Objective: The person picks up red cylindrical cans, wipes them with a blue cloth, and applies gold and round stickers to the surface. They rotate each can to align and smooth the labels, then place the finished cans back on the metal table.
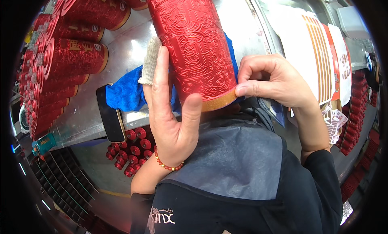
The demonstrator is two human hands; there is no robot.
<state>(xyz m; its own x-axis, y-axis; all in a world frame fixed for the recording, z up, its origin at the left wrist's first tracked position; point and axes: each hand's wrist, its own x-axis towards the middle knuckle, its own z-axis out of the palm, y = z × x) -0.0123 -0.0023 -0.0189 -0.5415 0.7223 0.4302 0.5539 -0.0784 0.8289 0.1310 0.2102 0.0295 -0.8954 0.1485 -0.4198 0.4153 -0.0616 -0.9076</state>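
Observation:
A large red embossed bottle (198, 48) lies with its base toward me on a blue cloth (127, 92); its top runs out of view. A gold band (219, 101) goes round the base end. My left hand (169, 108) rests along the bottle's left side, fingers stretched out, with a knitted sleeve (150, 58) on one finger. At the right end of the base, my right hand (268, 78) pinches the edge of the gold band between thumb and bent index finger. Its other fingers are curled and partly hidden.
Several red bottles (74, 58) stand along the left of the metal table (87, 125). A phone (110, 114) lies near its edge. White sheets with gold strips (319, 58) lie to the right. More red bottles (133, 151) are below the table.

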